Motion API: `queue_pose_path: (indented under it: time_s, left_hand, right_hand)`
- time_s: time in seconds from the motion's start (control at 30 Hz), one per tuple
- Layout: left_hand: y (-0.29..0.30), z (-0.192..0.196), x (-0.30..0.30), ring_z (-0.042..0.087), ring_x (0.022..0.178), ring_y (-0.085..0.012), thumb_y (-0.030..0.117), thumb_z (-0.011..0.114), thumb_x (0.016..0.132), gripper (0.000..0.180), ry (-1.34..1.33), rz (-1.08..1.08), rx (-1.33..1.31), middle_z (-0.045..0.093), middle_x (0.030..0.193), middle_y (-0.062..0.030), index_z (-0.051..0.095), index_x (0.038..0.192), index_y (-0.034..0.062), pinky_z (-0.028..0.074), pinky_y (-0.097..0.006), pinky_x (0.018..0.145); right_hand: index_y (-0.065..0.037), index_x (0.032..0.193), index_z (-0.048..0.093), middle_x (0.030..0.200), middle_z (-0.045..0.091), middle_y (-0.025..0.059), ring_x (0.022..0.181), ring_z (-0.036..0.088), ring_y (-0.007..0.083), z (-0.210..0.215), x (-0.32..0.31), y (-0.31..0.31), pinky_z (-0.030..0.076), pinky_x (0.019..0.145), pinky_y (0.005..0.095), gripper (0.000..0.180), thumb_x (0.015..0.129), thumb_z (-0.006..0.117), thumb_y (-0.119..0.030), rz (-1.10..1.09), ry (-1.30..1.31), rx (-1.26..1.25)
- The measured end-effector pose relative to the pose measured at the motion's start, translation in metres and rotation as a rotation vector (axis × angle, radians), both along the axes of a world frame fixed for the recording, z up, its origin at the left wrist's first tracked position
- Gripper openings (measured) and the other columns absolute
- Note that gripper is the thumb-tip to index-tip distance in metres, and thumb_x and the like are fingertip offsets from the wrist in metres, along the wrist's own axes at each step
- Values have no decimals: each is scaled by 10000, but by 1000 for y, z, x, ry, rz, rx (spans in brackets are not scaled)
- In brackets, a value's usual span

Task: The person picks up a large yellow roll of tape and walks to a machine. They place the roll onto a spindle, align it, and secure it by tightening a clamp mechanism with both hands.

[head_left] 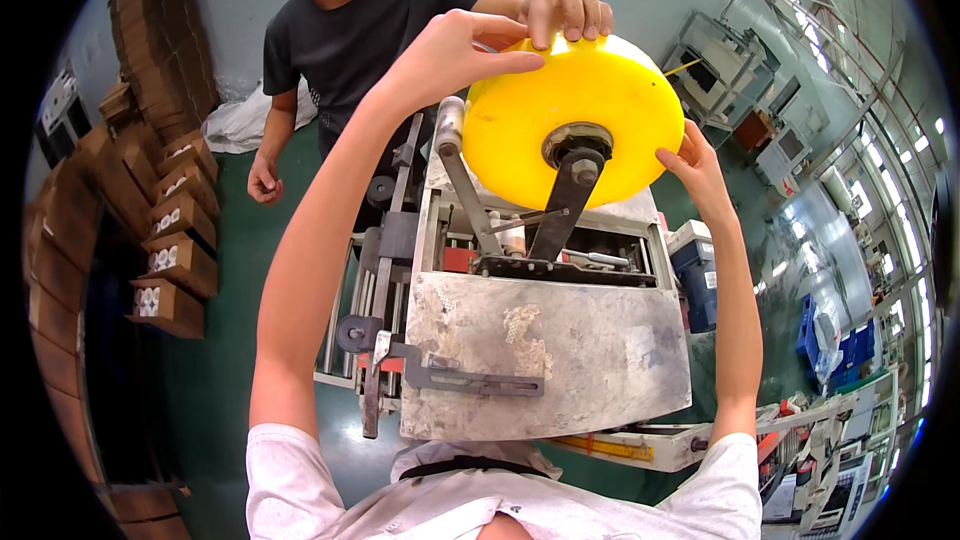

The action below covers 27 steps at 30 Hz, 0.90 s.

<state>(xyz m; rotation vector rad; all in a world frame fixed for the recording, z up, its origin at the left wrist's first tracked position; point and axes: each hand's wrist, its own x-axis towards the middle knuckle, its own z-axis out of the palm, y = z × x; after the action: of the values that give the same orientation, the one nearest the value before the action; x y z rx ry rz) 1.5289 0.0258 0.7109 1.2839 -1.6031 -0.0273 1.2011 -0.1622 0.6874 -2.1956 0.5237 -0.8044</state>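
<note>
A large, glossy yellow roll (pixel 640 105) sits on a spindle with a dark hub (pixel 577 145), held by a black metal arm (pixel 560 210). My left hand (pixel 470 52) grips its upper left rim, the thumb on the front face and the fingers partly behind. On the right rim rests my right hand (pixel 697 168), its thumb against the face and its other fingers partly hidden behind the edge. A co-worker's hand (pixel 570 15) lies over the top of the roll, close to my left fingers. A thin yellow strip (pixel 684 67) sticks out past the roll's right side.
Below the roll is a worn metal machine plate (pixel 600 350), with a slotted bracket (pixel 480 380) at its left. The co-worker (pixel 350 50) stands across the machine. Open cartons (pixel 175 265) line the floor at left; a blue bin (pixel 697 280) stands at right.
</note>
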Motion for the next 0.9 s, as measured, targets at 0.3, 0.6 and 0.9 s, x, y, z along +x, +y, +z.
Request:
queue_pose_path:
  time_s: [0.3,0.6,0.9]
  left_hand:
    - [10,-11,18,695,958,-177,233,738,877,369,10,-22,50,725,1049,-104,698,1191,41,546,-306,906]
    - [-3,-42,28,619,1024,-133,301,586,998,431,211,-173,-24,672,1153,-89,598,1312,6,501,-275,922]
    - [-6,-36,13,616,1101,-169,292,668,941,450,245,-166,26,670,1172,-109,621,1288,10,466,-296,995]
  right_hand:
    - [-31,1375,462,1205,664,110,1105,613,158,1,3,-2,438,1021,323,556,916,703,-232,3,12,-40]
    - [-46,1385,459,1203,661,94,1132,601,155,-10,1,0,430,1026,318,564,916,707,-235,-12,-14,7]
    - [-46,1385,470,1242,648,110,1162,601,179,-10,-2,-1,444,1023,331,552,919,700,-233,-27,4,-42]
